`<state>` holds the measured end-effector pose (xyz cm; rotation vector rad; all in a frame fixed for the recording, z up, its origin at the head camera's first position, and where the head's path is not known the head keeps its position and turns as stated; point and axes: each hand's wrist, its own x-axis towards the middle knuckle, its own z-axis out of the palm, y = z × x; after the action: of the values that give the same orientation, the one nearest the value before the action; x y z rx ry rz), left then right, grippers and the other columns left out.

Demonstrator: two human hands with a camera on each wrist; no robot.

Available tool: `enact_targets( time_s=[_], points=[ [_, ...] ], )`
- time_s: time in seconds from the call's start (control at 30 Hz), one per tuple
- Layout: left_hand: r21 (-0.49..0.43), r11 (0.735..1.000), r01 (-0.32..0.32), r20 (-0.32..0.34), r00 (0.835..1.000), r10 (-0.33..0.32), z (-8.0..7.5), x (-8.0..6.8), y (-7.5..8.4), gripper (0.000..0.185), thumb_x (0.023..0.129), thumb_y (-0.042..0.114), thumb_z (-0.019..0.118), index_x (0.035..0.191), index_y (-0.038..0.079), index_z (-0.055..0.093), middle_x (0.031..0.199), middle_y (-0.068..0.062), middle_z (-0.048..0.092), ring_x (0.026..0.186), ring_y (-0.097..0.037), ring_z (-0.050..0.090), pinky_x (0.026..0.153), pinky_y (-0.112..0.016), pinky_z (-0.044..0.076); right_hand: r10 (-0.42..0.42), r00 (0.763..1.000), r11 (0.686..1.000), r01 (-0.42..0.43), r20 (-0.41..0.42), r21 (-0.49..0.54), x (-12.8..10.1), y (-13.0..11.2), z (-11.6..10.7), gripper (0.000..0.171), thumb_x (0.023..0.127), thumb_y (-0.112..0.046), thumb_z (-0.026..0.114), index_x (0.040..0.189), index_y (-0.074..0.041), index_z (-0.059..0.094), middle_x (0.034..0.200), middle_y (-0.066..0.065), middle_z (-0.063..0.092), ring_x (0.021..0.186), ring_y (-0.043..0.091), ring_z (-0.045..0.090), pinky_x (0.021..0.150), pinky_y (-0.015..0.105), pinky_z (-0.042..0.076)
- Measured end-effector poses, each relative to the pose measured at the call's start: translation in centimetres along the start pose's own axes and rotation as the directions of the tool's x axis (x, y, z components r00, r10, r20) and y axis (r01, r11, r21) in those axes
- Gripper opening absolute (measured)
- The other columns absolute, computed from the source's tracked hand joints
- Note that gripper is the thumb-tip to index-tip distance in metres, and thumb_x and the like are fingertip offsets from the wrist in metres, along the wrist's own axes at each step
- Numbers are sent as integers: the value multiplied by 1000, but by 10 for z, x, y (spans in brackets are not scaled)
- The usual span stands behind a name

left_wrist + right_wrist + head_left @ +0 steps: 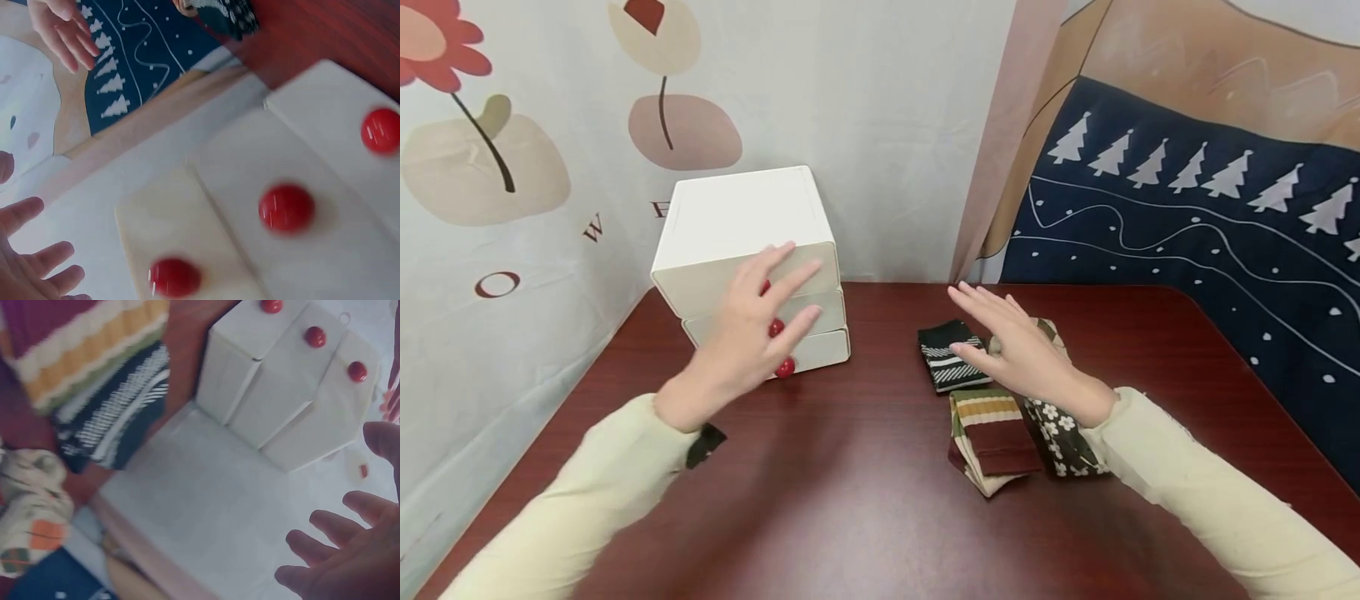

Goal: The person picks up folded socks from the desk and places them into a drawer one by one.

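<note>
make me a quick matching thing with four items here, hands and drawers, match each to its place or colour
Column one
1. left hand
2. drawer knobs
3. right hand
4. drawer stack

Column two
A. off-white
B. above the folded fabrics, in the head view
C. in front of the drawer stack, in the head view
D. red

Pairs: 1-C, 2-D, 3-B, 4-A

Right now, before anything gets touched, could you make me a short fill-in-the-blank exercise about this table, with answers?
1. The white drawer unit has ____ drawers.
2. Their round knobs are ____.
3. In the head view, the hand in front of the drawers is the person's ____ one.
4. The dark socks nearest the right sleeve there carry white ____.

Answers: three; red; left; flowers.
</note>
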<state>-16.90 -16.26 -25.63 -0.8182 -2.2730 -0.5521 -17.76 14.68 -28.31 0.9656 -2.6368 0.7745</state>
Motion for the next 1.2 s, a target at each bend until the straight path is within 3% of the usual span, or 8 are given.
enact_targets(
  time_s=[0.1,0.3,0.5,0.67,0.73,0.93,1.07,1.2],
  points=[
    [23,999,31,6,999,-31,-21,2,-8,41,81,18,62,121,11,55,130,-18,40,122,-36,31,103,-44,26,-79,996,997,78,-31,-20,8,-14,-5,59,83,-23,64,134,-6,38,137,10,35,127,22,30,108,44,15],
    [121,985,125,47,990,-131,-62,6,-29,38,82,16,63,119,9,57,124,-21,43,115,-41,35,98,-50,28,-205,977,979,204,-64,-29,32,-40,-9,54,83,-22,63,131,-7,43,133,7,42,123,18,36,103,36,30],
    [122,949,290,83,950,-301,-87,2,-62,33,84,16,59,114,1,59,111,-27,44,101,-43,37,82,-52,30,-253,967,964,254,25,-74,59,-62,3,48,86,-25,59,129,-8,47,131,5,44,124,17,36,106,28,22],
    [95,890,447,163,875,-456,-99,-5,-86,35,87,26,56,112,1,59,104,-23,44,91,-39,46,70,-38,36,-272,960,957,278,71,-84,82,-74,17,47,86,-24,60,129,-9,47,129,3,47,118,15,41,101,26,32],
    [92,861,501,227,831,-508,-103,-5,-94,39,86,32,56,113,4,59,106,-23,47,90,-38,51,69,-36,38,-281,957,957,285,73,-59,92,-77,23,48,85,-23,60,129,-10,47,128,3,48,114,13,44,96,24,36],
    [53,780,623,401,702,-589,-111,3,-102,49,84,43,57,119,9,54,109,-12,54,75,-4,59,64,-19,44,-304,948,950,294,91,105,119,-85,42,49,85,-17,60,131,-10,44,127,1,49,110,9,48,91,14,36],
    [44,765,642,450,671,-589,-112,6,-103,50,83,42,58,119,7,53,110,-12,55,68,0,60,63,-13,43,-291,952,940,264,101,219,133,-89,61,49,85,-14,60,131,-9,44,125,3,51,106,15,52,91,13,37],
    [31,758,652,448,669,-594,-111,5,-104,50,83,40,60,118,5,53,106,-10,57,68,-3,61,63,-11,43,-256,965,916,224,57,332,143,-94,78,44,85,-8,59,127,-5,48,119,7,54,96,19,58,84,16,45]
  ],
)
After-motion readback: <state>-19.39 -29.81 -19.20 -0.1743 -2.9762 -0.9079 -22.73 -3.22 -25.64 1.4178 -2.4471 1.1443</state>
